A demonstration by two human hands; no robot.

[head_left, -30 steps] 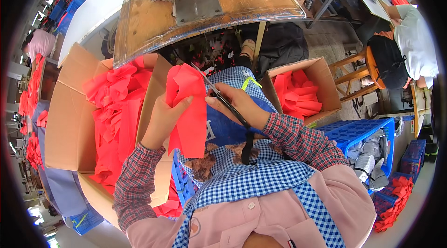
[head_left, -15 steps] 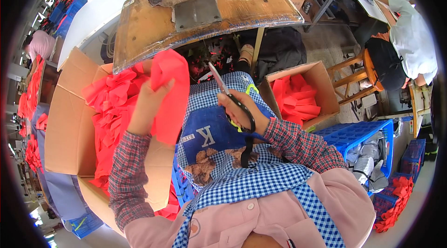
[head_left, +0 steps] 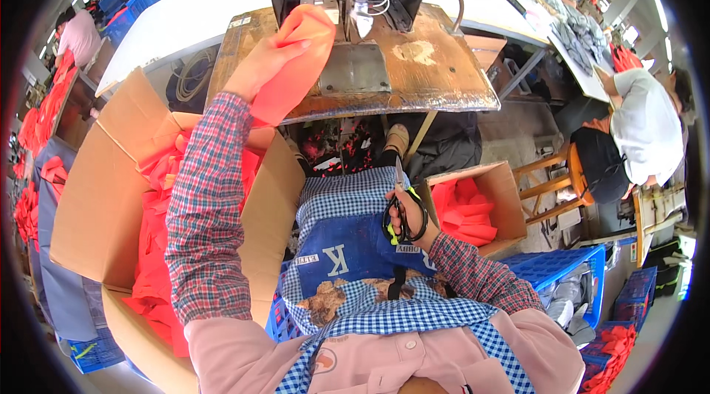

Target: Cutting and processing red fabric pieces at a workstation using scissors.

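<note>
My left hand [head_left: 265, 65] is raised over the near left part of the wooden machine table [head_left: 444, 87], closed on a folded red fabric piece [head_left: 296, 72] that hangs down past the table's front edge. Low over my lap, my right hand [head_left: 408, 216] grips a pair of black-handled scissors [head_left: 418, 220], blades pointing up and away from me. Something yellow-green shows by the scissor handles. A blue checked apron [head_left: 340, 191] covers my lap. Left of my knees stands a large cardboard box [head_left: 96, 194] full of red fabric pieces [head_left: 155, 239].
A machine head [head_left: 359, 6] rises from the table, with a metal plate [head_left: 355, 69] before it. A smaller cardboard box [head_left: 510, 209] of red pieces stands right of my knees, near a blue crate [head_left: 555, 265]. Another person [head_left: 647, 120] sits on a wooden stool at the right.
My left hand has lifted the red fabric piece forward, from over the large box up to the table. My right hand has drawn back toward my lap with the scissors. The view has tilted up.
</note>
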